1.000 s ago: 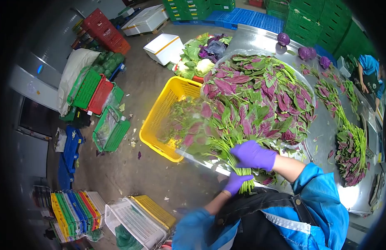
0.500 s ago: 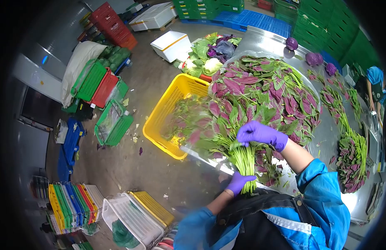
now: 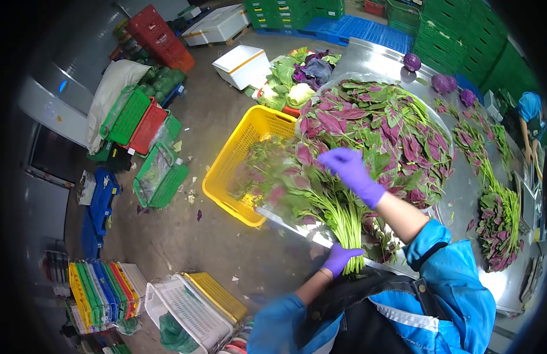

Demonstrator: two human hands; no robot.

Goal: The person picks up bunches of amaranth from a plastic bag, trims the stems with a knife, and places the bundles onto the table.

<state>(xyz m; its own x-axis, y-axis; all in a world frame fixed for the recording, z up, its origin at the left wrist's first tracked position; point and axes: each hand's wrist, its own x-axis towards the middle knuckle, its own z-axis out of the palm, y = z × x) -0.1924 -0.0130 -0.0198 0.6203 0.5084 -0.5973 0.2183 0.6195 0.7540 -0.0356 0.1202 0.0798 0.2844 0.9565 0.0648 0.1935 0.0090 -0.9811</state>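
Observation:
In a purple glove, my left hand (image 3: 339, 258) is closed round the lower stems of a bunch of red-and-green amaranth (image 3: 342, 227), near the table's front edge. The bunch's leafy tops point up and left, some blurred, towards a yellow crate (image 3: 225, 154). My right hand (image 3: 351, 172), gloved the same way, is above the leaves with its fingers loosely stretched to the left. Its fingertips are partly hidden, and I see nothing held in them. Beyond it lies a large heap of loose amaranth (image 3: 379, 124) on the metal table (image 3: 374, 56).
Another amaranth bunch (image 3: 500, 227) lies at the table's right. Purple cabbages (image 3: 443, 84) sit at the far end. A white foam box (image 3: 244, 66), green baskets (image 3: 161, 177) and a white basket (image 3: 190, 310) stand on the floor. A co-worker (image 3: 530, 118) is at far right.
My right hand has moved up and slightly left, away from the stems, and its fingers have loosened. My left hand keeps its hold on the amaranth bunch in the same place.

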